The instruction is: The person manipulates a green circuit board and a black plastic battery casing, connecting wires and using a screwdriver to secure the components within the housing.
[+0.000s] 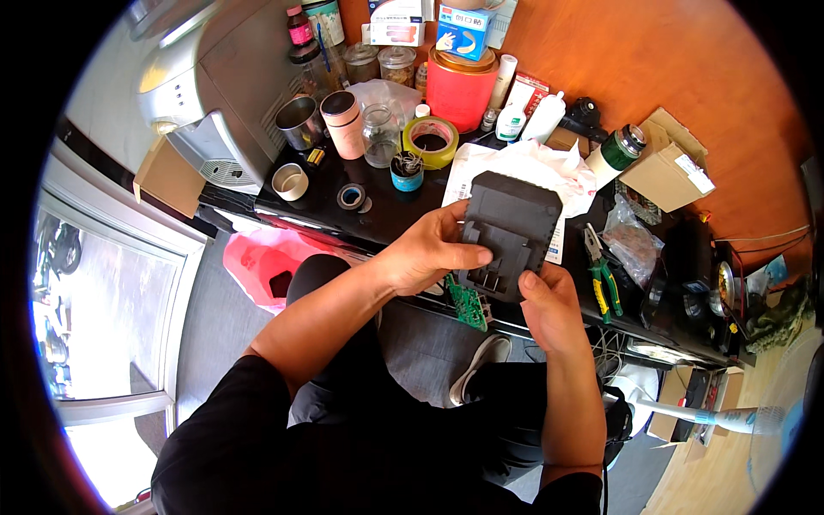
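Note:
Between my two hands is a black plastic housing [515, 210] with a raised slot and metal contacts, like a tool-battery charger. My left hand [429, 253] grips its left side, thumb lying across the front. At the lower right corner, my right hand [554, 309] closes on it with the thumb on the front face. Just below the housing a green circuit board [468, 305] shows; whether it is joined to the housing is hidden. Behind it, white crumpled paper [549, 167] lies on the black table [395, 210]. Yellow-green pliers [603, 275] lie to the right of my right hand.
Yellow tape rolls [439, 154], a glass jar [380, 137], a pink tumbler [343, 124] and a red canister [461, 90] crowd the back. A green flask [616, 154] and cardboard box [668, 159] stand at right. A pink bag [266, 262] hangs at the table's front left.

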A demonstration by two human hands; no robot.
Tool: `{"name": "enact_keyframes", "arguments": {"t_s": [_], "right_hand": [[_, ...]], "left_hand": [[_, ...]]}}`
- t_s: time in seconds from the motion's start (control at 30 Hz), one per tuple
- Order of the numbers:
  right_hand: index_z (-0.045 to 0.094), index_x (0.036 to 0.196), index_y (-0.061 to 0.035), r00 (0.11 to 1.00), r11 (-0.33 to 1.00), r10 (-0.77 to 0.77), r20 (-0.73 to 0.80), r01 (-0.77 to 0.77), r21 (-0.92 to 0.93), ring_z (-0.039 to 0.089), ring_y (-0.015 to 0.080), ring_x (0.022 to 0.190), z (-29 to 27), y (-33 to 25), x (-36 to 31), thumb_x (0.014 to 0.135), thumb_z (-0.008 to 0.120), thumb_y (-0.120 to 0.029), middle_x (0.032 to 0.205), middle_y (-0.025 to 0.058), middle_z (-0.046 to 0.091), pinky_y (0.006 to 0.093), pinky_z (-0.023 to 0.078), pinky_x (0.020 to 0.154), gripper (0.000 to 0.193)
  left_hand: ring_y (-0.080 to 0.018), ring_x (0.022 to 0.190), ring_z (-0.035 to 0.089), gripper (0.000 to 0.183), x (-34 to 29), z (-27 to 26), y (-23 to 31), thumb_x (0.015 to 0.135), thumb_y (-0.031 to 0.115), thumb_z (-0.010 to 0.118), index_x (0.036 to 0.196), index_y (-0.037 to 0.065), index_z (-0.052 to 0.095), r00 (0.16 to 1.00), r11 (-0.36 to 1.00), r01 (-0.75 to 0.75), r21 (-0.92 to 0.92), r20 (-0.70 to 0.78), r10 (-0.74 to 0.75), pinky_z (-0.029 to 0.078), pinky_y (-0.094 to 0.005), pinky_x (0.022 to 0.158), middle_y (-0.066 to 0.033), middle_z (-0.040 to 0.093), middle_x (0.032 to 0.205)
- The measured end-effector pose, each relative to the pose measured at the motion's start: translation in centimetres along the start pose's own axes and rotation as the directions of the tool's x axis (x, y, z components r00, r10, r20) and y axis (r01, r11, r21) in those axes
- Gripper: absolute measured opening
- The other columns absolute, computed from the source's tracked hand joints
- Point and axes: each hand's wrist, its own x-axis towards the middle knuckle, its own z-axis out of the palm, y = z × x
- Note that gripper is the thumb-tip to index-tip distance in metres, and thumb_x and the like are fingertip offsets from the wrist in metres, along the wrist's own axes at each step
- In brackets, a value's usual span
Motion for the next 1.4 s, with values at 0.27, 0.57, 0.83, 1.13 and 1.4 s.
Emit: {"name": "enact_keyframes", "arguments": {"t_s": [0.27,0.57,0.83,1.13,1.4], "right_hand": [[0.068,0.116,0.0048,0.998,0.998,0.058,-0.018,-0.058,-0.019,0.062,0.0121,0.098,0.0,0.4,0.1,0.091,0.077,-0.027,0.111,0.0074,0.071,0.0281,0.048,0.091,0.042],[0.065,0.124,0.0045,1.000,1.000,0.006,-0.017,-0.006,0.000,0.063,0.0147,0.100,0.5,-0.2,-0.4,0.095,0.070,-0.022,0.114,0.0073,0.069,0.0306,0.049,0.093,0.039],[0.071,0.107,0.0003,0.998,0.997,0.057,-0.008,-0.058,-0.045,0.062,0.0076,0.088,0.5,0.6,0.2,0.097,0.071,-0.032,0.098,0.0015,0.070,0.0254,0.050,0.081,0.034],[0.067,0.116,0.0029,0.995,0.998,0.056,-0.082,-0.054,0.019,0.063,0.0099,0.097,0.4,0.9,1.6,0.099,0.065,-0.039,0.107,0.0052,0.070,0.0266,0.049,0.088,0.045],[0.059,0.132,0.0046,0.996,1.000,-0.027,-0.085,0.026,-0.007,0.060,0.0158,0.112,-0.9,1.2,0.4,0.104,0.057,-0.030,0.125,0.0094,0.066,0.0332,0.045,0.102,0.044]], "left_hand": [[-0.0157,0.117,0.059,0.076,-0.8,-0.1,1.2,0.074,-0.004,0.076,0.143,-0.002,0.043,0.990,0.959,0.135,0.249,-0.074,-0.121,0.047,-0.0330,0.104,-0.0080,0.061,0.130],[-0.0155,0.107,0.060,0.072,-0.9,1.4,-0.3,0.075,0.007,0.081,0.137,-0.009,0.046,0.987,0.936,0.031,0.350,-0.161,0.027,0.050,-0.0314,0.096,-0.0100,0.064,0.118],[-0.0161,0.110,0.062,0.056,-1.2,1.0,-0.7,0.078,-0.002,0.072,0.131,-0.002,0.053,0.983,0.981,0.026,0.192,-0.181,0.009,0.048,-0.0341,0.099,-0.0074,0.065,0.120],[-0.0195,0.110,0.064,0.049,0.0,0.0,-1.7,0.087,0.011,0.074,0.131,0.002,0.054,0.982,0.999,0.027,-0.045,-0.184,-0.034,0.049,-0.0376,0.101,-0.0079,0.067,0.121],[-0.0196,0.115,0.060,0.059,0.3,0.8,-2.4,0.085,0.009,0.080,0.135,-0.002,0.051,0.989,0.991,0.088,-0.100,-0.111,-0.099,0.043,-0.0374,0.106,-0.0091,0.064,0.124]]}}
